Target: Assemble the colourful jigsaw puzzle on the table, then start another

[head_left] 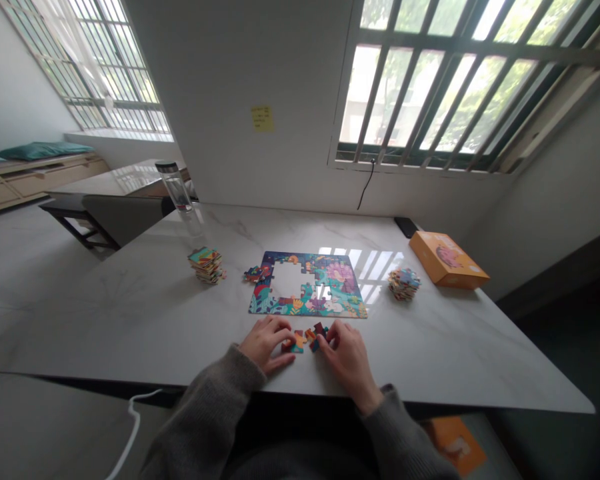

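A partly filled jigsaw puzzle (347, 307) lies flat on the white table, with an opening in its left middle and a smaller gap to the right. In front of it, my left hand (267, 343) has its fingers and thumb around the edge of an orange and teal puzzle piece (296, 344). My right hand (347, 357) pinches a dark red and blue puzzle piece (316, 341) between thumb and fingers, close beside the first. Whether the two pieces touch is hard to make out. A few loose pieces (254, 273) lie at the puzzle's left edge.
Stacks of puzzle pieces stand left (207, 265) and right (404, 285) of the puzzle. An orange box (447, 260) and a black phone-like object (405, 227) are at the right back. A glass bottle (176, 188) stands at the far left corner. The table's front edge (220, 385) runs under my wrists.
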`<state>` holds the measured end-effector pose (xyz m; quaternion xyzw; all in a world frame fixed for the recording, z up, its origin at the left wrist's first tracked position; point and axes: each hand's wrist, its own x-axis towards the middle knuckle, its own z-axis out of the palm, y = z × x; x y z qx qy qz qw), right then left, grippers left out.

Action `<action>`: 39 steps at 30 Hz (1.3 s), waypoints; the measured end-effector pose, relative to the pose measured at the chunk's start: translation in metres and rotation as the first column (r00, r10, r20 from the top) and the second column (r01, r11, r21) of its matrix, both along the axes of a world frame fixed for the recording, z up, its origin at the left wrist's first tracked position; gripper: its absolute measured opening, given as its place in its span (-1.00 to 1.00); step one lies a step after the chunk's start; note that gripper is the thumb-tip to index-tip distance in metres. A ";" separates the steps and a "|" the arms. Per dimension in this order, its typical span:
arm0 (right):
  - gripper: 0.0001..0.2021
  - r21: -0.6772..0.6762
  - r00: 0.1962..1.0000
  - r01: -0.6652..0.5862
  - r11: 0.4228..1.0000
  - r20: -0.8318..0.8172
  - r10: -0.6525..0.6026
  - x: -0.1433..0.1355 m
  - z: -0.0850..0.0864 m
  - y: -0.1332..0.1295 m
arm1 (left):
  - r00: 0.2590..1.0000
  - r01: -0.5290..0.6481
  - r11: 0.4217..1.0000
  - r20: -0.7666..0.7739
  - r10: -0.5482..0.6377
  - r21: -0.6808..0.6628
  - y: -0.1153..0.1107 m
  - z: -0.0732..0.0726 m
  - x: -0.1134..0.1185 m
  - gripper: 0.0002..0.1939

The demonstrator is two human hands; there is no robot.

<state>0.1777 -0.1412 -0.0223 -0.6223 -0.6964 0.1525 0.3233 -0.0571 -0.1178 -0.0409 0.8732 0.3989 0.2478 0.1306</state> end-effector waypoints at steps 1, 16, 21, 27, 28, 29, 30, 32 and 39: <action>-0.76 0.025 0.997 -0.010 1.000 0.074 0.008 -0.001 0.000 -0.002 | 1.000 0.000 1.000 -0.002 0.000 0.001 0.000 0.000 0.000 -0.79; -0.38 0.006 0.896 -0.424 0.906 0.147 0.418 0.023 0.012 0.007 | 1.000 0.018 1.000 0.020 -0.018 0.019 0.001 -0.003 -0.001 -0.72; -0.58 -0.106 0.873 -0.455 0.884 0.140 0.467 0.016 0.020 0.014 | 1.000 0.018 1.000 0.023 -0.018 0.019 0.002 -0.004 -0.001 -0.70; -0.62 -0.031 0.883 -0.463 0.886 0.069 0.464 0.010 0.016 0.009 | 0.999 0.022 1.000 0.028 -0.023 0.017 0.001 -0.001 -0.002 -0.70; -0.62 -0.008 0.890 -0.448 0.894 0.089 0.446 0.008 0.013 0.008 | 0.999 0.022 1.000 0.030 -0.022 0.013 0.001 0.000 -0.002 -0.70; -0.64 0.008 0.898 -0.429 0.903 0.116 0.425 0.006 0.011 0.008 | 0.999 0.020 1.000 0.030 -0.020 0.009 0.000 0.001 -0.001 -0.71; -0.66 0.016 0.903 -0.411 0.911 0.146 0.405 0.003 0.009 0.008 | 0.999 0.017 1.000 0.028 -0.017 0.005 0.000 0.002 -0.001 -0.72; -0.70 0.018 0.904 -0.391 0.920 0.195 0.380 0.000 0.007 0.007 | 1.000 0.012 1.000 0.022 -0.012 0.000 -0.001 0.002 -0.001 -0.73; -0.74 0.013 0.905 -0.369 0.929 0.232 0.356 -0.003 0.008 0.007 | 0.999 0.018 1.000 0.027 -0.019 0.007 0.001 0.000 0.000 -0.75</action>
